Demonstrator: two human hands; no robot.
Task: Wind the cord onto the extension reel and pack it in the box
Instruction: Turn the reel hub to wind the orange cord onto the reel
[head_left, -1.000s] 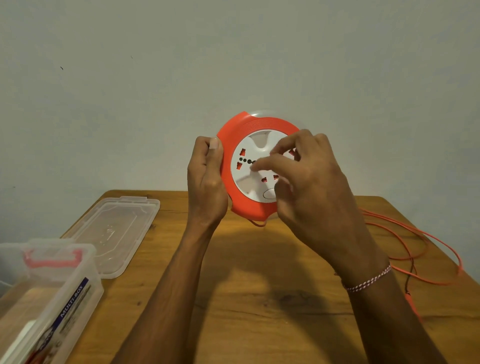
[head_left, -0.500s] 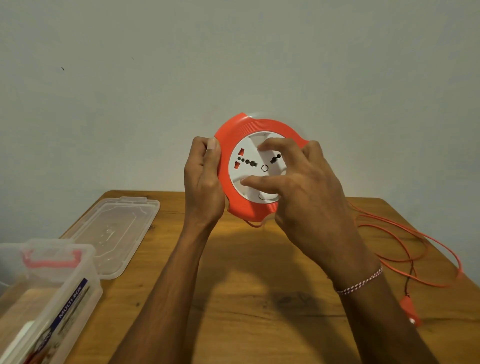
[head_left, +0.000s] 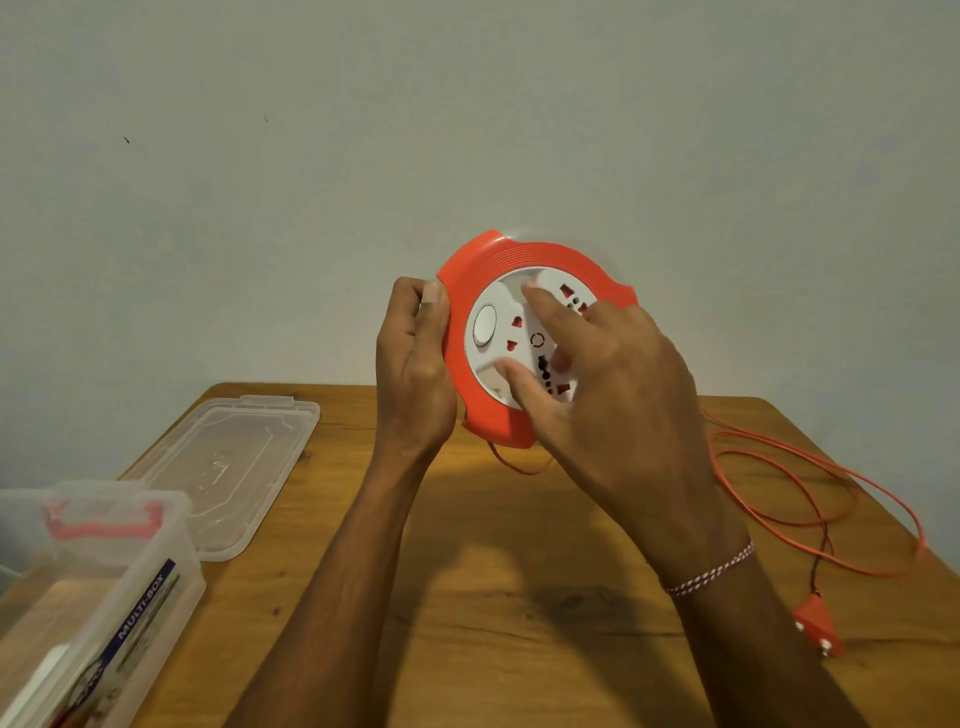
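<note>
A: Nearest, bottom left?
B: Clear plastic box (head_left: 98, 597), open on top, "MULTI-BOX" label on the side, pink handle (head_left: 101, 525) at the far rim. Something white inside, too unclear to name.

A: Just past that?
B: Clear lid (head_left: 228, 467), flat on the wooden table (head_left: 467, 597), just beyond the box, detached.

A: Near right?
B: Orange plug (head_left: 815, 629), lying on the table, two pins pointing near. Orange cord (head_left: 789, 499) running from it in loose loops across the right side of the table, unwound. Thin strand hanging under the reel, near the wrists.

A: Wrist detail?
B: Red-and-white thread bracelet (head_left: 711, 571) on the right wrist.

A: Hands?
B: Left hand (head_left: 415, 369) closed around the left edge of the extension reel (head_left: 519, 260), thumb on the front rim, fingers curled behind. Right hand (head_left: 608, 384) loosely spread over the white centre disc (head_left: 498, 322), thumb and fingertips pressed on its face, not wrapped round anything. Slightly blurred at the fingertips.

A: Reel position?
B: Held up in the air above the far middle of the table, face toward the camera, slightly tilted. Orange outer ring, white socket face with red shutters and an oval button on the left. Not in the box, well apart from it.

A: Farthest?
B: Plain pale wall (head_left: 467, 130) behind the table.
</note>
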